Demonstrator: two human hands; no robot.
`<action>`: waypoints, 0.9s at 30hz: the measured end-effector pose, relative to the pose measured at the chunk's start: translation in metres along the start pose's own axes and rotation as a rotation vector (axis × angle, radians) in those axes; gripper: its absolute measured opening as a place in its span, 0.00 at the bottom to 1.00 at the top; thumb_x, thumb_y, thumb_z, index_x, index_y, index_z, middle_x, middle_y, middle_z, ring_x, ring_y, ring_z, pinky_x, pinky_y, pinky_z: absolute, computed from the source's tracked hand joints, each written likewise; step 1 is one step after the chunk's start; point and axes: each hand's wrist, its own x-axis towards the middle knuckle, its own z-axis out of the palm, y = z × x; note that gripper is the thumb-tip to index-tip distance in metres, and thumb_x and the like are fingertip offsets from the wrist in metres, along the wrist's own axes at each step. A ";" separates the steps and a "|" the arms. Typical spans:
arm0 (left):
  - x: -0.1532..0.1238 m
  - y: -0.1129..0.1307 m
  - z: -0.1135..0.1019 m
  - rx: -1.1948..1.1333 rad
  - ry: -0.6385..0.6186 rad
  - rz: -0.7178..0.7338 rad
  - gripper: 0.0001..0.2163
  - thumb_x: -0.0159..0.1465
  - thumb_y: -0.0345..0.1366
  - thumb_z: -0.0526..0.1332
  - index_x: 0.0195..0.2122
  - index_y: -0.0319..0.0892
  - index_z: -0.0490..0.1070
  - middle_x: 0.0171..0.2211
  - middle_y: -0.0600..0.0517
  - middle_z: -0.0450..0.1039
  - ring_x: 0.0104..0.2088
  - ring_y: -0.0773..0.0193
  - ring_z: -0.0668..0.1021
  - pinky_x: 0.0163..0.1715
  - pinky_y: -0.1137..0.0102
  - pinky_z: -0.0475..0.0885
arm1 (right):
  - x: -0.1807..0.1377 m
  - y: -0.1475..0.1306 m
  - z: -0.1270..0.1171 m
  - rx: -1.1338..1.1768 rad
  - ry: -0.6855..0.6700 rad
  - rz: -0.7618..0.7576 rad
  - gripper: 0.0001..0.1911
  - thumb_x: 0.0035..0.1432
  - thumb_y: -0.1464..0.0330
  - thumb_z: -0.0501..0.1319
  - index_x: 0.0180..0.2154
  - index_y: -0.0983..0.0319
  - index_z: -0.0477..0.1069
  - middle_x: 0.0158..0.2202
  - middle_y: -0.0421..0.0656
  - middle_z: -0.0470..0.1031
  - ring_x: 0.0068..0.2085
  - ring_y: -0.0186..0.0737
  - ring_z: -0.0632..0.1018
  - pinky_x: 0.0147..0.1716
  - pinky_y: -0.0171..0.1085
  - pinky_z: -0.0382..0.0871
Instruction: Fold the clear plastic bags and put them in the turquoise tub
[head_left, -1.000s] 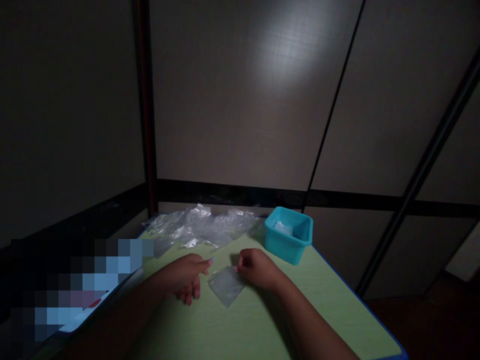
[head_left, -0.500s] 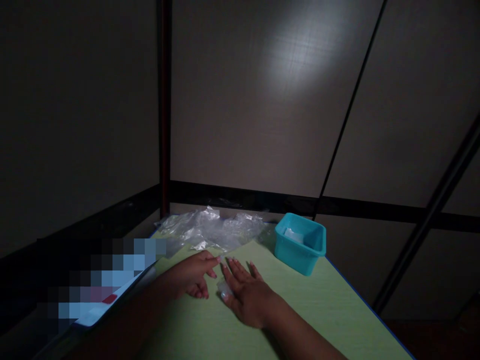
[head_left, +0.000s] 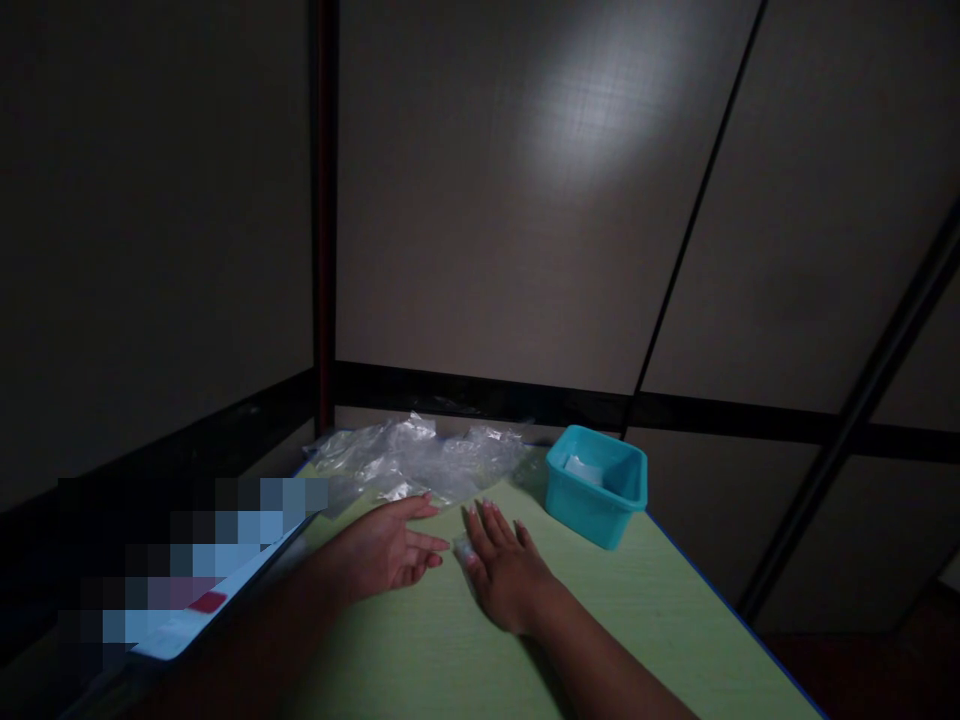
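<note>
My right hand (head_left: 510, 578) lies palm down on the green table (head_left: 637, 630), its fingers stretched out. Under its thumb and index finger shows a small piece of clear plastic (head_left: 463, 547), perhaps a little bag; most of it is covered by the hand. To the left, my left hand (head_left: 390, 552) hovers with its fingers apart and nothing visible in them. Its fingertips point at the plastic piece and come close to its left edge.
A heap of crumpled clear plastic bags (head_left: 420, 455) lies along the back of the table. Right of it stands a turquoise bin (head_left: 592, 510) with some clear plastic inside. A lit screen (head_left: 180, 635), partly blurred out, is at the left edge. Dark panels rise behind.
My left hand has turned over and opened, its fingers moving off the plastic. My right hand has shifted slightly away and right, still flat, with the small plastic piece under it.
</note>
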 end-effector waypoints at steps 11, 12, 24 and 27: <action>0.003 -0.002 0.008 -0.106 0.026 -0.021 0.21 0.59 0.48 0.51 0.49 0.41 0.51 0.40 0.39 0.67 0.22 0.69 0.73 0.17 0.78 0.67 | -0.002 -0.002 -0.004 0.003 -0.019 0.008 0.31 0.60 0.54 0.33 0.61 0.59 0.31 0.62 0.44 0.27 0.61 0.44 0.34 0.56 0.53 0.33; 0.002 -0.002 0.008 -0.112 0.029 -0.024 0.21 0.60 0.48 0.51 0.49 0.41 0.51 0.39 0.39 0.67 0.22 0.69 0.73 0.17 0.78 0.67 | -0.002 -0.002 -0.005 0.003 -0.022 0.010 0.31 0.60 0.54 0.33 0.61 0.59 0.31 0.62 0.44 0.27 0.61 0.44 0.34 0.56 0.53 0.33; 0.003 -0.006 0.009 -0.102 -0.010 -0.085 0.25 0.58 0.49 0.53 0.49 0.35 0.52 0.41 0.34 0.67 0.20 0.69 0.73 0.16 0.78 0.67 | -0.002 -0.001 -0.003 -0.010 -0.016 0.002 0.31 0.60 0.53 0.32 0.61 0.59 0.31 0.63 0.44 0.27 0.61 0.43 0.33 0.56 0.53 0.33; 0.003 -0.007 0.012 -0.094 -0.011 -0.112 0.25 0.58 0.49 0.53 0.48 0.33 0.53 0.40 0.34 0.68 0.20 0.68 0.73 0.14 0.78 0.66 | -0.002 -0.002 -0.004 -0.007 -0.024 0.004 0.32 0.60 0.53 0.32 0.61 0.59 0.31 0.63 0.44 0.27 0.61 0.43 0.33 0.56 0.53 0.34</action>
